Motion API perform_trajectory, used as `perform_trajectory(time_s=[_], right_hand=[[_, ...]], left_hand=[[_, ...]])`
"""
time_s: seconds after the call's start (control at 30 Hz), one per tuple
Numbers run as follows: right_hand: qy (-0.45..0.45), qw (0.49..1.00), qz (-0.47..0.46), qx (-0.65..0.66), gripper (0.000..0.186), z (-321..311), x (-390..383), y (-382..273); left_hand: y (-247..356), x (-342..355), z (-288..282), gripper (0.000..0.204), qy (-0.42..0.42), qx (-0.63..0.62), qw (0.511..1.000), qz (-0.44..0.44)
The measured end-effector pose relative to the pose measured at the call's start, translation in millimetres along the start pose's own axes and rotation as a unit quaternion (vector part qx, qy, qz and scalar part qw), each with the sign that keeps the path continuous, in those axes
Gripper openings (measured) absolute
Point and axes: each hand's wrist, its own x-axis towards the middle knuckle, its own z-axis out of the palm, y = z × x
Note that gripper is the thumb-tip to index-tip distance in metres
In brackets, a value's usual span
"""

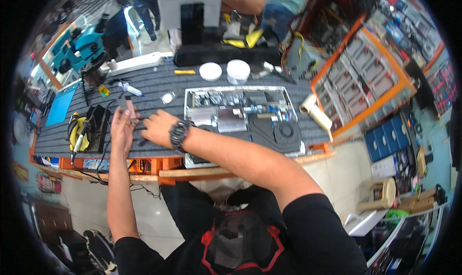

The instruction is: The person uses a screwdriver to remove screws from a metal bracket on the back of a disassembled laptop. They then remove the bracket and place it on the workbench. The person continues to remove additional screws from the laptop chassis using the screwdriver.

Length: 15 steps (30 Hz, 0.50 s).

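My left hand is raised over the dark ribbed mat and pinches a small flat pinkish strip between its fingertips. My right hand, with a black wristwatch, reaches across to the left and rests on the mat right beside it, fingers over a small dark part I cannot make out. Just right of both hands lies an opened laptop with its bottom cover off, showing its boards and a fan.
A soldering iron in its black and yellow stand sits left of my hands. Two white round tubs and a black tablet stand at the back. A paper roll lies right. Orange parts drawers fill the right side.
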Motion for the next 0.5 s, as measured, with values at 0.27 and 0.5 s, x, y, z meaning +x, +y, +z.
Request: perform_trajectory(time_s=[0.27,0.5], right_hand=[[0.08,0.996,0.017,0.034,0.025,-10,-22,-19],[0.144,0.952,0.168,0.211,0.028,-143,-231,16]], left_hand=[[2,1,-2,0.044,0.03,-0.004,1.0,0.006],[5,-12,-6,0.045,0.046,0.041,0.998,0.012]])
